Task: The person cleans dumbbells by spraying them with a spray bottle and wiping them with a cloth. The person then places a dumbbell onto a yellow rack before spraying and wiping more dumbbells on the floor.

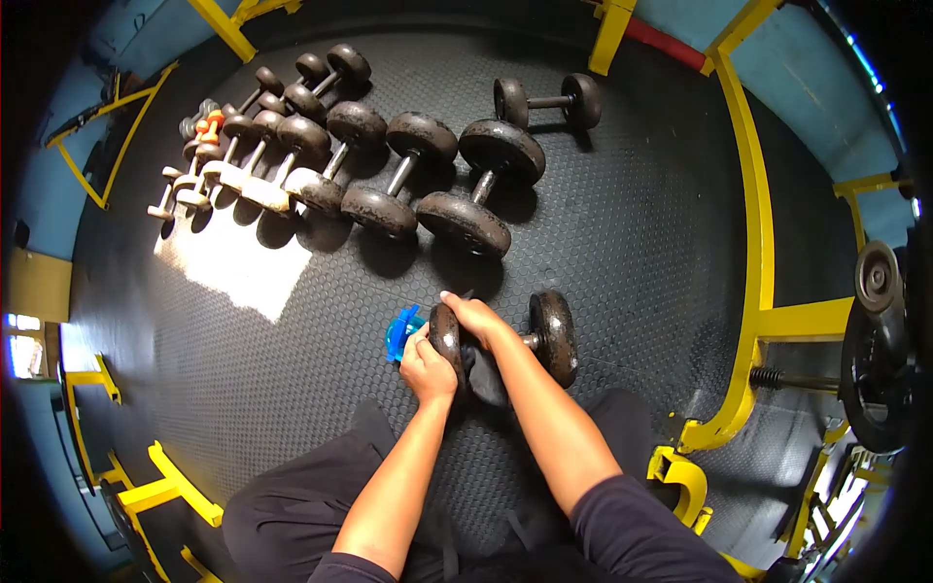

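Note:
A dark, worn dumbbell point(553, 338) lies on the floor in front of my knees, its metal handle pointing across me. My left hand point(428, 371) is closed against the outer face of its left head, fingers bent. My right hand point(472, 319) reaches over the handle and wraps the inner side and top rim of that same head. A dark grey cloth point(489, 381) is bunched under my right wrist, beside the handle; I cannot tell whether my right fingers also grip it. Just beyond my left fingers is a bright blue, partly see-through object point(400, 332), partly hidden by them.
Rows of dumbbells point(412, 134) in several sizes stand ahead and to the left, with a small orange one point(208, 126) among them. Another dumbbell point(551, 102) lies farther back. A yellow frame point(761, 223) runs along the right, near weight plates point(880, 360). Black textured matting point(622, 253) covers the floor.

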{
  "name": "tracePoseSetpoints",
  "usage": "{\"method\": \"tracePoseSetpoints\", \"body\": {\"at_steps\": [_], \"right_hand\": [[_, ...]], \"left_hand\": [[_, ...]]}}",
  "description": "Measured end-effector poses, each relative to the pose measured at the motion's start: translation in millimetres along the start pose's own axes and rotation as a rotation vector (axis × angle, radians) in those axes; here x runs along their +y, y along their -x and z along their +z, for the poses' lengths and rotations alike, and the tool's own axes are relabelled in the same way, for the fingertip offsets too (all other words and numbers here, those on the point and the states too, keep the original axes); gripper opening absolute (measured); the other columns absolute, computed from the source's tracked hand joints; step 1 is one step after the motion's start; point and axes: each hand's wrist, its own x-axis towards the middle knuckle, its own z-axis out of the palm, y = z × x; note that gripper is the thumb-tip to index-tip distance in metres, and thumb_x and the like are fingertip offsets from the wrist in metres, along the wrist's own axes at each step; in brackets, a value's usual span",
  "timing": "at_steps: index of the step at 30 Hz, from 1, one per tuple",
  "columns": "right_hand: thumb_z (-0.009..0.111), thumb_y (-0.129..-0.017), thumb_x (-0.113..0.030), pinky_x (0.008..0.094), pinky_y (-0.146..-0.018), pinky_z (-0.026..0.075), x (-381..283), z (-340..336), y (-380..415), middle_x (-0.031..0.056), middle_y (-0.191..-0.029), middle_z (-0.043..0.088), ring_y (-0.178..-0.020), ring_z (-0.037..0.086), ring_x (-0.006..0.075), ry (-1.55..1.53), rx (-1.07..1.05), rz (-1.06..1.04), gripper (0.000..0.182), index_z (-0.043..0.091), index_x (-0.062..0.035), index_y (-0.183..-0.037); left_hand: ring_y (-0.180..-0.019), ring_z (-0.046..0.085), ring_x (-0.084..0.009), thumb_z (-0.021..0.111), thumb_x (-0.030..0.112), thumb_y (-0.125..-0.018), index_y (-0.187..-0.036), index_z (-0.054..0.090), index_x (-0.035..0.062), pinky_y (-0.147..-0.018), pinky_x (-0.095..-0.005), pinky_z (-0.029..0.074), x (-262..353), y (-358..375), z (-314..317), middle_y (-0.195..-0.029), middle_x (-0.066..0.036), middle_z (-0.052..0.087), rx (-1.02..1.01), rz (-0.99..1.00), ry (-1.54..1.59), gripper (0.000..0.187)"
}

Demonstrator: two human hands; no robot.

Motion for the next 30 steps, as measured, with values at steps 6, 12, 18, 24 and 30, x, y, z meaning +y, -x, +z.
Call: {"method": "tracePoseSetpoints", "body": {"at_steps": [6, 12, 18, 24, 30], "right_hand": [[0.054, -0.1, -0.023, 0.0376, -0.089, 0.052, 47, -24, 134, 0.0144, -0.113, 0.067, -0.101, 0.066, 0.0232, -0.544, 0.25, -0.025, 0.036, 0.06, 0.0054, -0.121], [0.056, -0.1, -0.025, 0.0409, -0.098, 0.05, 6, -50, 248, 0.0145, -0.118, 0.065, -0.107, 0.064, 0.027, -0.75, 0.372, -0.392, 0.04, 0.057, 0.0054, -0.125], [0.058, -0.092, -0.034, 0.0486, -0.111, 0.034, -62, -69, 233, 0.0149, -0.138, 0.055, -0.131, 0.049, 0.0322, 1.058, 0.392, -0.868, 0.054, 0.054, -0.0014, -0.134], [0.044, -0.093, -0.049, 0.0582, -0.115, 0.024, -39, -58, 161, 0.0052, -0.132, 0.062, -0.139, 0.039, 0.0287, 2.18, -0.095, -0.399, 0.052, 0.074, -0.0108, -0.112], [0.042, -0.094, -0.048, 0.057, -0.112, 0.024, -35, -56, 75, 0.005, -0.131, 0.064, -0.136, 0.046, 0.0276, 2.239, -0.213, -0.019, 0.05, 0.072, -0.0177, -0.12]], "left_hand": [[-0.101, 0.068, -0.0331, 0.04, 0.02, -0.096, -0.107, 0.07, -0.0036, -0.092, -0.0389, 0.05, -11, 0, 3, -0.106, -0.02, 0.071, 0.044, 0.025, 0.02, 0.04], [-0.099, 0.068, -0.0369, 0.042, 0.019, -0.094, -0.106, 0.07, -0.0022, -0.09, -0.0409, 0.052, -4, 1, 0, -0.104, -0.021, 0.071, 0.073, 0.005, 0.037, 0.037], [-0.102, 0.066, -0.0365, 0.049, 0.02, -0.093, -0.105, 0.071, 0.0001, -0.091, -0.0421, 0.051, -9, 1, 3, -0.107, -0.02, 0.071, 0.048, -0.033, 0.048, 0.031], [-0.085, 0.071, -0.0296, 0.055, 0.016, -0.092, -0.106, 0.071, 0.0013, -0.076, -0.0374, 0.055, -21, 1, 10, -0.095, -0.018, 0.073, 0.111, 0.011, 0.041, 0.026], [-0.099, 0.067, -0.0363, 0.056, 0.02, -0.09, -0.103, 0.071, 0.0027, -0.09, -0.042, 0.052, -9, 1, 4, -0.104, -0.019, 0.071, 0.06, -0.069, 0.09, 0.027]]}}
